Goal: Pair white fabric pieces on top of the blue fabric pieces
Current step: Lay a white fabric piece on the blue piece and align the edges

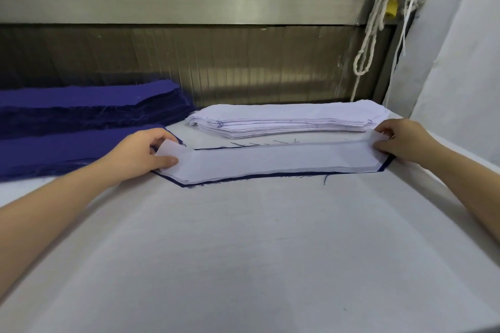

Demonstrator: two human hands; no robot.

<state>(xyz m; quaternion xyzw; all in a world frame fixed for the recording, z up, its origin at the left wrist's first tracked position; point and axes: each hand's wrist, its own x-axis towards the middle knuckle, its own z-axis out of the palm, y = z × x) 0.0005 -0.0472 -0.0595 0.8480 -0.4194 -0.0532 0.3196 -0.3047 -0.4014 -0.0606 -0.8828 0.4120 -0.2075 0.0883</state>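
Lying left-to-right on the blue piece [284, 175], the white strip [276, 160] runs lengthwise.

Both hands, left [146, 150] and right [400, 140], pinch white piece [276, 161] over blue piece [270, 176].

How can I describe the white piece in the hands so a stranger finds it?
On the table, nearer than the white stack, one long white piece lies on a blue piece. It alone is single, its ends held by the left hand and right hand.

The white fabric piece [281, 161] is thin, smooth, matt cloth. The blue fabric stack [94, 105] shows frayed, fuzzy edges. The table cover [243, 251] is matt cloth and the rail [189, 3] is brushed metal.
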